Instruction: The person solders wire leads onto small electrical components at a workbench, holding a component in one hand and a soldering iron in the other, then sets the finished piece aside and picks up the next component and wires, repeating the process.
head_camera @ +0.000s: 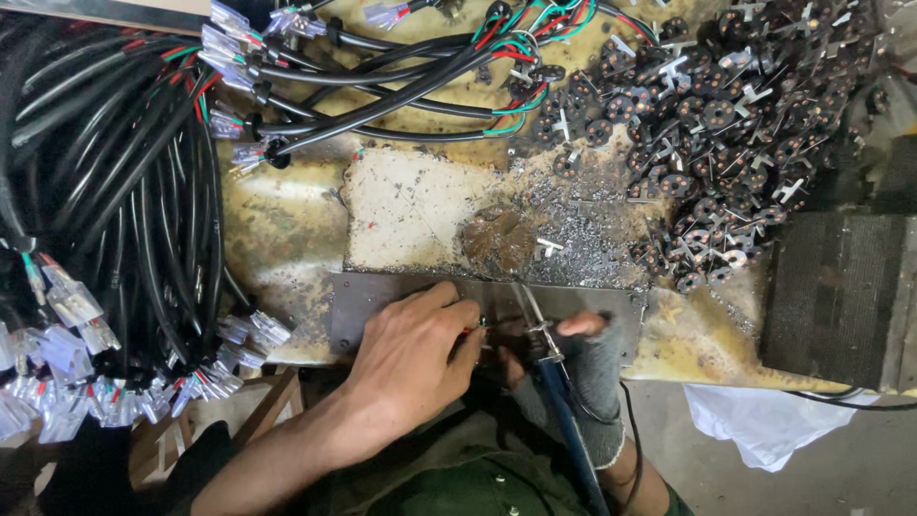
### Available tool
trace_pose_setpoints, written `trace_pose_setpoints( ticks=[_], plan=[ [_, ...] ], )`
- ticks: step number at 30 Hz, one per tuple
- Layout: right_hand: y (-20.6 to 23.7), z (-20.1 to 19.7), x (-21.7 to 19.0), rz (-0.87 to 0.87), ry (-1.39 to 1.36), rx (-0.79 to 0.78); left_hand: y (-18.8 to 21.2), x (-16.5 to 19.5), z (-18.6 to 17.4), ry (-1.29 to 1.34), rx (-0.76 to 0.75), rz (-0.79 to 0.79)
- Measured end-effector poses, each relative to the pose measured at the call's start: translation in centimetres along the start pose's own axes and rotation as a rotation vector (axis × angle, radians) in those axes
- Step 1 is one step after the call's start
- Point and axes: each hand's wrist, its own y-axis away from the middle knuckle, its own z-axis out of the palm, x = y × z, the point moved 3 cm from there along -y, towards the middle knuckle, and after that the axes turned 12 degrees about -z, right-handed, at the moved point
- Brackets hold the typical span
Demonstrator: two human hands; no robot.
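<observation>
My left hand rests on a grey metal plate at the bench's front edge, fingers pinched on the end of a thin wire near the plate's middle. My right hand, in a grey fingerless glove, grips a blue-handled soldering iron. The iron's metal tip points up and left over the plate, close to my left fingertips. What sits between the fingertips is too small to make out.
A pile of small dark round parts with metal tabs covers the bench's right rear. Black cable harnesses with clear connectors hang at the left and across the back. Solder scraps litter the middle. A dark ribbed block stands right.
</observation>
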Motion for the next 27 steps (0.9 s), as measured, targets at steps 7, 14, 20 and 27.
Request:
trace_pose_setpoints(
  ticks=[7, 14, 20, 27],
  plan=[
    [1.9, 0.2, -2.7, -0.989, 1.290, -0.270, -0.6, -1.5, -0.1, 0.061, 0.036, -0.016],
    [1.8, 0.0, -3.3, -0.887, 1.021, -0.288, -0.2, -2.4, -0.5, 0.066, 0.048, -0.002],
    [1.7, 0.6, -2.3, -0.404, 1.002, -0.623, 0.0, -2.8, -0.8, 0.103, 0.039, -0.008],
    [0.7, -0.1, -2.1, -0.835, 1.203, -0.640, -0.7, -3.0, -0.3, 0.054, 0.033, 0.007]
  ],
)
